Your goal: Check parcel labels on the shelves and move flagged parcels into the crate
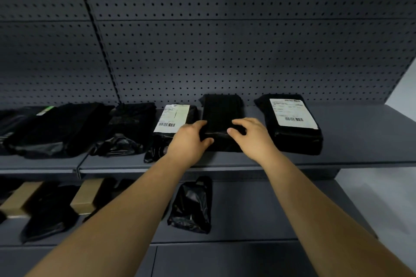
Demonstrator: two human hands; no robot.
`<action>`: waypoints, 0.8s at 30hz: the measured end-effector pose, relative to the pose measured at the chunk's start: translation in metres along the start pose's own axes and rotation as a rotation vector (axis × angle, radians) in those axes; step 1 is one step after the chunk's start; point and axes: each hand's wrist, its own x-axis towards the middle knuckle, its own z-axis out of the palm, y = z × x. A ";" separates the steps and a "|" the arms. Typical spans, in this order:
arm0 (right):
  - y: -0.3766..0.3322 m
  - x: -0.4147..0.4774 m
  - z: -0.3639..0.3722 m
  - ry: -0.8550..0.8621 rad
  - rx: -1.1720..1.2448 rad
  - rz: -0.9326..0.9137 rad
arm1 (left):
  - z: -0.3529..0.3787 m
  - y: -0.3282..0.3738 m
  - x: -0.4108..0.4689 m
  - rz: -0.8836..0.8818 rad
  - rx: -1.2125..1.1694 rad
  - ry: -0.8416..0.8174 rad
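Observation:
A black parcel (221, 112) with no label showing lies on the upper shelf (360, 132). My left hand (191, 137) grips its near left corner, thumb curled under the edge. My right hand (252, 135) holds its near right corner, fingers bent over the top. To its left lies a black parcel with a white barcode label (172, 118). To its right sits a bigger black parcel with a white label (292, 112). No crate is in view.
Several black bagged parcels (67, 128) fill the left of the upper shelf, one with a green-edged label (46, 110). The lower shelf (258, 209) holds a black bag (193, 204), two brown boxes (86, 195) and more black parcels. A pegboard back wall (225, 40) rises behind.

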 end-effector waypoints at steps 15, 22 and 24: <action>0.001 -0.002 -0.009 0.005 0.262 0.307 | -0.005 0.029 0.003 0.183 -0.370 0.087; -0.013 -0.003 -0.019 0.049 0.430 0.187 | 0.014 0.023 -0.001 -0.040 -0.475 -0.137; -0.017 0.000 -0.019 0.042 0.472 0.203 | 0.016 0.023 -0.002 -0.033 -0.518 -0.143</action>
